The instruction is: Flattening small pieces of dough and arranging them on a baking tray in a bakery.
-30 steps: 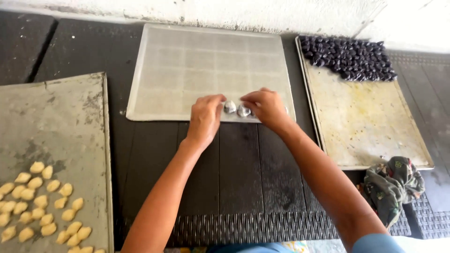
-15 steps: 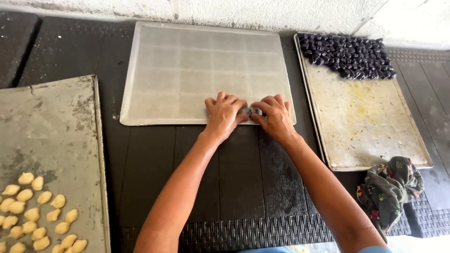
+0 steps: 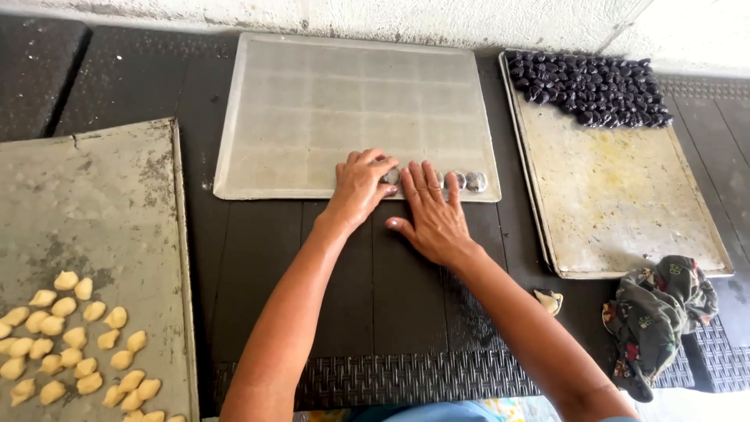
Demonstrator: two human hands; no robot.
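Now my left hand [image 3: 361, 186] and right hand [image 3: 432, 209] lie flat, fingers spread, pressing down on small dark balls [image 3: 467, 181] lined along the near edge of the pale tray [image 3: 312, 109]; neither hand grips anything.

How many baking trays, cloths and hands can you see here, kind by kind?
Baking trays: 3, the left tray with pale dough pieces, the middle tray, and the right tray with dark pieces.
Crumpled cloths: 1.
Hands: 2, the left hand and the right hand, both at the middle tray's near edge.
Total: 6.
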